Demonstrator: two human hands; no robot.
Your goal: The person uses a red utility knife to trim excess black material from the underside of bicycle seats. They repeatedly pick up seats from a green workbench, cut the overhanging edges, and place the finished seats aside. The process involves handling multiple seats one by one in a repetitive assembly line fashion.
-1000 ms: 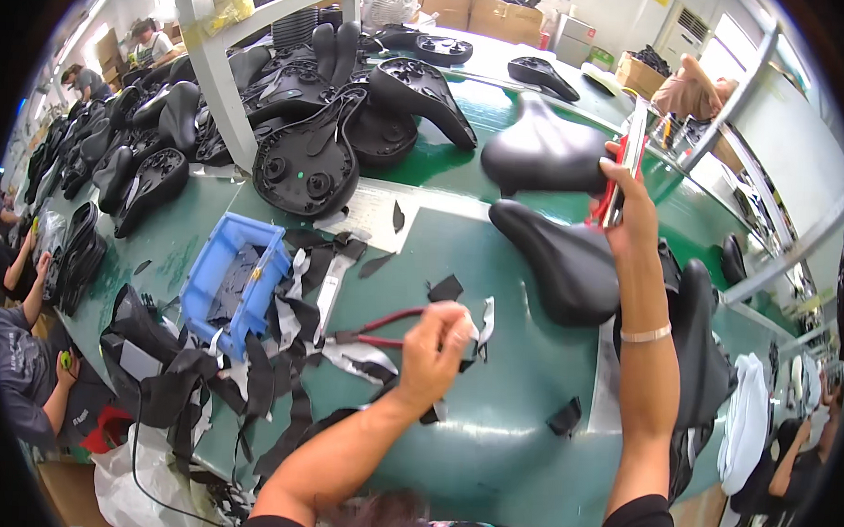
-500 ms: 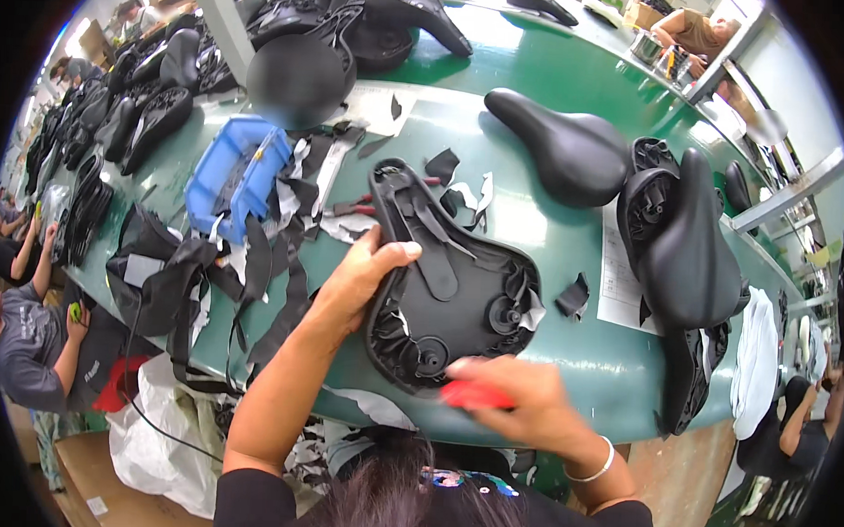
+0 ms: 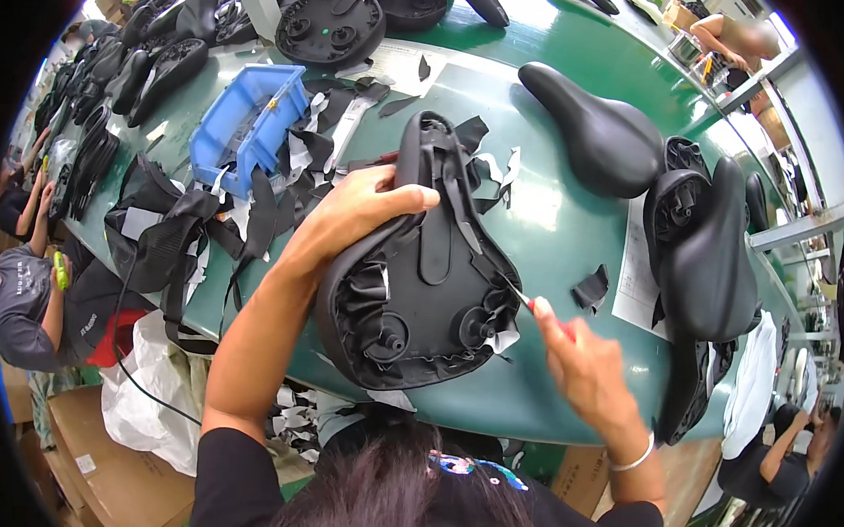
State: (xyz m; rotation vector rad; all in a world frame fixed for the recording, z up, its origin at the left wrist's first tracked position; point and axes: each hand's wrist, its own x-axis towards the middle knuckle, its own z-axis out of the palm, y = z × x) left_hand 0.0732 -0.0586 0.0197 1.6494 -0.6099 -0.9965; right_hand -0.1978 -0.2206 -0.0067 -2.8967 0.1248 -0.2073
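The saddle (image 3: pixel 422 273) lies underside-up at the table's (image 3: pixel 572 213) near edge, nose pointing away from me; my left hand (image 3: pixel 354 210) grips its left flank while my right hand (image 3: pixel 581 367) pinches a red-handled tool (image 3: pixel 532 304) against its right rear rim.

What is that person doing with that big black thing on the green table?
That is a bike saddle, turned underside up on the green table. The left hand grips its edge to steady it. The right hand pokes a thin red-handled tool at the saddle's rim. Finished saddles and black scraps lie around.
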